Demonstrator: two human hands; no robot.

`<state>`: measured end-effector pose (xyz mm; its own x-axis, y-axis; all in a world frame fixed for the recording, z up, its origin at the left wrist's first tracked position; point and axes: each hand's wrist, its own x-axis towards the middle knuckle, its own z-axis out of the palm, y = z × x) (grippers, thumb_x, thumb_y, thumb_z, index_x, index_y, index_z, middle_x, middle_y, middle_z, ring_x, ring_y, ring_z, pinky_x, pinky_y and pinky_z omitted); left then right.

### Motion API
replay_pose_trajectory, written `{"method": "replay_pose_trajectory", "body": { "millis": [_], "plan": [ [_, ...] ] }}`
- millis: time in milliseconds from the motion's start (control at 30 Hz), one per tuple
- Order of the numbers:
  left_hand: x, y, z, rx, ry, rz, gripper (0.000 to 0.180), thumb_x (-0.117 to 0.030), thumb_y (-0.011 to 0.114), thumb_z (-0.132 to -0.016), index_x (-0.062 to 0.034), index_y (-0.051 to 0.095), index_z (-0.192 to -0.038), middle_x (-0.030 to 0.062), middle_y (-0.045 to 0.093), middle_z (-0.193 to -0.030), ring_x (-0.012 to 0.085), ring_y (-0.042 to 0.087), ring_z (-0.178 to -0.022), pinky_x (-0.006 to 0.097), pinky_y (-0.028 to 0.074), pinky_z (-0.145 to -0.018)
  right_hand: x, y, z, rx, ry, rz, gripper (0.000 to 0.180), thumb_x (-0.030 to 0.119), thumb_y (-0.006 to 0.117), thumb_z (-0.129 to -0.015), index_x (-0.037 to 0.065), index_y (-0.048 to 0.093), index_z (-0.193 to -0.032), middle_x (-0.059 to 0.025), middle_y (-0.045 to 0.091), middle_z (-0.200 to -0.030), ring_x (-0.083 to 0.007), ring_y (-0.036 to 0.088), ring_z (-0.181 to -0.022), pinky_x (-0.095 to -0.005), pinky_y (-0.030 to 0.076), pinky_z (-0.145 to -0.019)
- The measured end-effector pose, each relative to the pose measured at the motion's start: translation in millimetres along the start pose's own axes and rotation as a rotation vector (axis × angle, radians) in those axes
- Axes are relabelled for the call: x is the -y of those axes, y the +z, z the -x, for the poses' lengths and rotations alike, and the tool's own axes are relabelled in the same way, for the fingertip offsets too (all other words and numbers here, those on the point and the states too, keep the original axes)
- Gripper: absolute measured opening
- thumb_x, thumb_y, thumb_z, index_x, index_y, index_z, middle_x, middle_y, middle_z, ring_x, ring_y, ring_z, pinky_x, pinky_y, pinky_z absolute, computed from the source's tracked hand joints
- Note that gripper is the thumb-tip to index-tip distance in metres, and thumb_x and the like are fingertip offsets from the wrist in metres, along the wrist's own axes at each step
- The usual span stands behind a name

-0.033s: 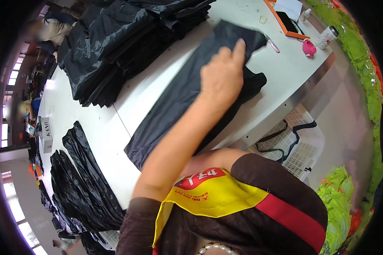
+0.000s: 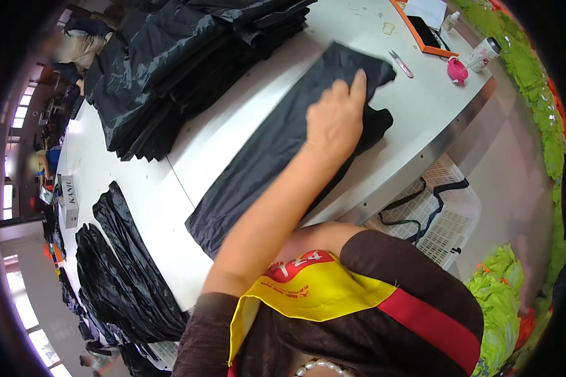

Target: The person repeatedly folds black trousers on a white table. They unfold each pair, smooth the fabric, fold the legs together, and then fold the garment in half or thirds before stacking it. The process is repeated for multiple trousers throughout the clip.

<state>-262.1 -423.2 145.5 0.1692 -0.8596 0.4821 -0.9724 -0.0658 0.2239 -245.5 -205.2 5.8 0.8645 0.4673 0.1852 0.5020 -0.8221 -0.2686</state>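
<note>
A black folded garment [image 2: 277, 138] lies slantwise across the white table in front of me. My left hand [image 2: 335, 122] is at its far right part, back of the hand up. Its index finger points outward while the other fingers bend down against the cloth, which shifts along with them; the thumb is hidden. Part of my right arm [image 2: 324, 237] shows beneath my left forearm, but the right hand itself is hidden behind that forearm and the garment. Pink-handled thread snips [image 2: 402, 65] lie just beyond the garment's far right corner.
A tall stack of black garments [image 2: 170, 69] stands at the far left, with more black pieces [image 2: 122, 270] at the near left. An orange tray [image 2: 423, 38] with a phone, a pink cup [image 2: 457, 71] and a bottle [image 2: 483, 55] stand far right. Below the table edge is a white basket [image 2: 446, 201].
My left hand has drawn slightly back toward me and to the right. The garment's far edge has come back with it, uncovering more of the snips.
</note>
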Motion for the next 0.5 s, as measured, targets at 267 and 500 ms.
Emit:
{"method": "replay_pose_trajectory", "body": {
  "millis": [267, 500],
  "plan": [
    [29, 51, 64, 0.401, 0.031, 0.535, 0.047, -0.024, 0.054, -0.086, -0.0068, 0.041, -0.129, 0.0198, 0.049, -0.115, 0.0355, 0.052, -0.102, 0.038, 0.044, -0.086, -5, 3, 14, 0.002, 0.062, -0.141, 0.061, 0.048, 0.052, -0.081, 0.006, 0.049, -0.124, -0.0158, 0.047, -0.127, -0.0326, 0.041, -0.118, -0.0453, 0.030, -0.096],
    [110, -48, 182, 0.504, -0.101, -0.109, 0.051, -0.034, 0.054, -0.084, -0.0109, 0.045, -0.129, 0.0139, 0.043, -0.133, 0.0301, 0.035, -0.126, 0.049, 0.022, -0.104, 10, 22, 2, 0.257, 0.012, -0.409, 0.057, 0.046, 0.051, -0.082, 0.004, 0.052, -0.120, -0.0165, 0.053, -0.121, -0.0317, 0.048, -0.112, -0.0430, 0.036, -0.092]
  ]
}}
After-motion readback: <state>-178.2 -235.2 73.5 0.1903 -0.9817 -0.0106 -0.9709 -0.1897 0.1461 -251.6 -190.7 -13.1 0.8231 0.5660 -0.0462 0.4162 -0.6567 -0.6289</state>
